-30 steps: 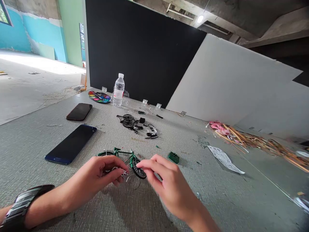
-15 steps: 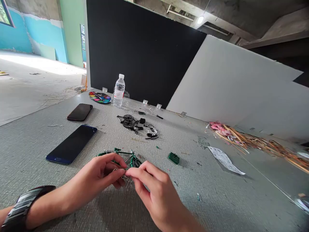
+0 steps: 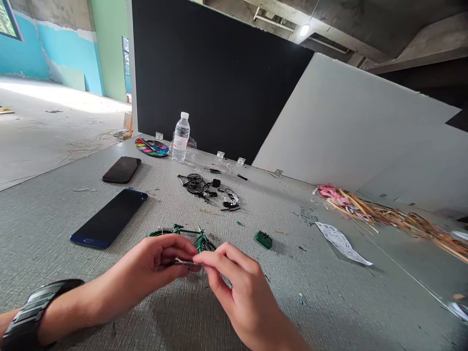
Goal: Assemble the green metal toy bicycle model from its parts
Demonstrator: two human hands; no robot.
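Observation:
A small silvery metal part [image 3: 185,262] lies between the fingers of both hands, mostly covered by them. My left hand [image 3: 161,261], a dark watch on its wrist, is curled round one end of it. My right hand [image 3: 234,275] pinches the other end between thumb and forefinger. Just behind the fingers stands a green miniature bicycle [image 3: 188,232], its lower part hidden by my hands. To the right of it sits a small green box-shaped piece [image 3: 263,239].
Black miniature bicycle parts [image 3: 195,185] and a chrome-and-black cluster [image 3: 230,200] lie farther back. Two phones [image 3: 109,218] are on the left. A water bottle [image 3: 180,139] and paint palette [image 3: 151,147] stand by the black panel. A printed sheet [image 3: 341,243] lies right.
The silvery part has turned to lie more level between my fingers. My left thumb has lowered away from the right fingertips, and both hands have shifted slightly right.

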